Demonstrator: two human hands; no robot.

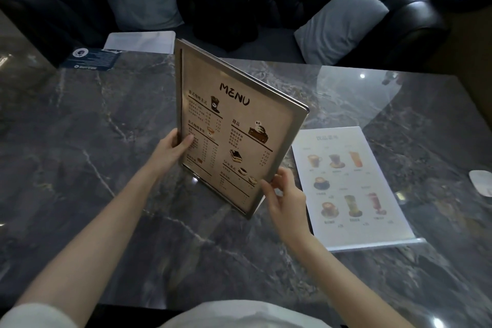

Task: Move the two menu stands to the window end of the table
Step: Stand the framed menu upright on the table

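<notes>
Both hands, left hand [174, 148] and right hand [283, 193], grip the brown menu stand [234, 130] by its edges above the desk [106, 168]; first stand in hand, its next move a carry windowward.

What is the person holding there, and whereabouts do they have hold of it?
The brown menu stand, upright. The left hand grips its left edge, thumb on the front; the right hand pinches its lower right edge.
</notes>
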